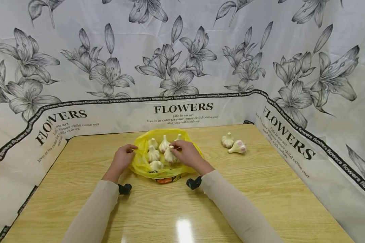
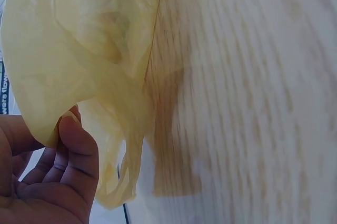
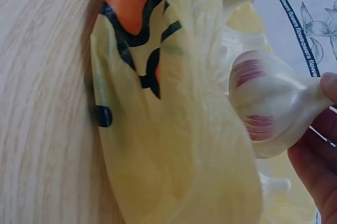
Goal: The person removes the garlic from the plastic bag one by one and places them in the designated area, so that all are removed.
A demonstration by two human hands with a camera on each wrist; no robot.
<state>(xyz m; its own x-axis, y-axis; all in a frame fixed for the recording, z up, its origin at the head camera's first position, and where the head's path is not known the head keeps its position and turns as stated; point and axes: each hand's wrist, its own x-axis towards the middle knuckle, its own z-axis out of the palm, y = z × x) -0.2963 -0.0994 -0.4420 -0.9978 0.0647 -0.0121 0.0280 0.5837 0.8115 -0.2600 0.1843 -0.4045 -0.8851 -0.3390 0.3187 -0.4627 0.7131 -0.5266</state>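
A yellow plastic bag (image 1: 143, 167) lies spread wide on the table with several garlic bulbs (image 1: 153, 154) in it. My left hand (image 1: 123, 158) pinches the bag's left rim between thumb and finger, as the left wrist view shows up close. With my right hand (image 1: 187, 154) I hold one garlic bulb (image 3: 268, 103) by its neck, over the bag's right part. This bulb is white with purple streaks. An orange and black print (image 3: 134, 2) shows on the bag's near side.
Two more garlic bulbs, one upright (image 1: 227, 140) and one on its side (image 1: 238, 147), lie on the wooden table (image 1: 158, 212) to the bag's right. A white flower-printed curtain (image 1: 115, 118) stands round the back and sides.
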